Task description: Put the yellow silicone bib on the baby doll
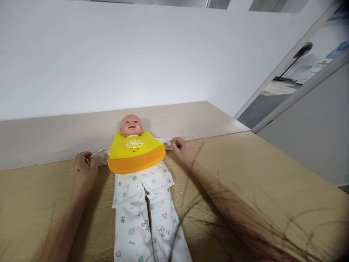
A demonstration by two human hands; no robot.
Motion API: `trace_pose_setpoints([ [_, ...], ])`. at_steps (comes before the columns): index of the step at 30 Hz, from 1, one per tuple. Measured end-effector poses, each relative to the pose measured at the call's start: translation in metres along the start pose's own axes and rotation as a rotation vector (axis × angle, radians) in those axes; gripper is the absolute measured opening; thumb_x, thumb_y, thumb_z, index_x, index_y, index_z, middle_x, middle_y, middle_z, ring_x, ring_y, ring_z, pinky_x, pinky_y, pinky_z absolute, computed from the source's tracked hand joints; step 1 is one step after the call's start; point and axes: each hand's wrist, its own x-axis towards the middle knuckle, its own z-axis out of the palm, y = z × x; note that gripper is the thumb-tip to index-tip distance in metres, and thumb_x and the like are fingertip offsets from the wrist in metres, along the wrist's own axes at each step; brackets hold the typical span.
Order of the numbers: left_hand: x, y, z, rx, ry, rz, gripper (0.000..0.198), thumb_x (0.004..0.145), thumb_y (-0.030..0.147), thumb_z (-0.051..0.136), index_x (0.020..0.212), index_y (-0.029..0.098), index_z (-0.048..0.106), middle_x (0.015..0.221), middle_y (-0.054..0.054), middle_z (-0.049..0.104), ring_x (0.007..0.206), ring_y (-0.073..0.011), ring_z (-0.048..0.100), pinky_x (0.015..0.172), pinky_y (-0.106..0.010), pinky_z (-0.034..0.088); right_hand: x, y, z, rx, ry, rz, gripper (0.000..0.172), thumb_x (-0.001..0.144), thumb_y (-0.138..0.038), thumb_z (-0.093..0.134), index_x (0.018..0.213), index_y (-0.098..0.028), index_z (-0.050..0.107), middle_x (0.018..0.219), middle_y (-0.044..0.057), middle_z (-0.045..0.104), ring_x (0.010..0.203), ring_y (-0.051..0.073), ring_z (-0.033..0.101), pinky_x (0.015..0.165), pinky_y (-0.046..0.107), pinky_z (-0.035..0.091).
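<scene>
My left hand pinches the nine-o'clock sleeve of the white printed baby suit; my right hand pinches the three-o'clock sleeve. The plastic doll in a yellow-orange silicone bib lies mid-bench, head against the wall ledge.

My view is bright and evenly lit, soft light with no glare on the wall. Faint shadows fall beside the doll and under both forearms on the table. Wide-angle bending curves the edges, strongest at 3 o'clock. Blurred hair strands smear across 5 o'clock, and the near forearms are soft at 7 o'clock.
</scene>
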Motion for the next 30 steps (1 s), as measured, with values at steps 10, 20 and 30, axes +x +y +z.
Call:
trace_pose_setpoints([
  [10,0.010,-0.026,-0.002,0.199,0.140,-0.115,0.043,0.087,0.034,0.048,0.119,0.010,0.063,0.103,-0.015,0.071,0.103,-0.0330,0.062,0.091,-0.046,0.044,0.011,0.039,-0.011,-0.139,0.076,0.311,0.035,0.093,-0.045,0.044,0.075,-0.020,0.060,0.081,0.009,0.072,0.072,0.021,0.061,0.063,0.027,0.036],
  [20,0.010,-0.027,-0.002,0.134,0.070,-0.132,0.034,0.093,0.034,0.045,0.114,0.012,0.060,0.104,-0.018,0.069,0.111,-0.0402,0.062,0.092,-0.057,0.040,0.007,0.031,-0.010,-0.173,0.030,0.287,0.033,0.097,-0.043,0.044,0.081,-0.020,0.062,0.084,0.009,0.073,0.078,0.021,0.064,0.065,0.026,0.035],
  [30,0.010,-0.030,0.000,0.110,0.062,-0.099,0.035,0.094,0.033,0.046,0.116,0.009,0.058,0.097,-0.015,0.069,0.108,-0.0407,0.065,0.091,-0.058,0.043,0.008,0.035,-0.007,-0.057,0.047,0.279,0.029,0.093,-0.043,0.044,0.077,-0.021,0.056,0.079,0.008,0.071,0.076,0.022,0.064,0.069,0.028,0.041],
])
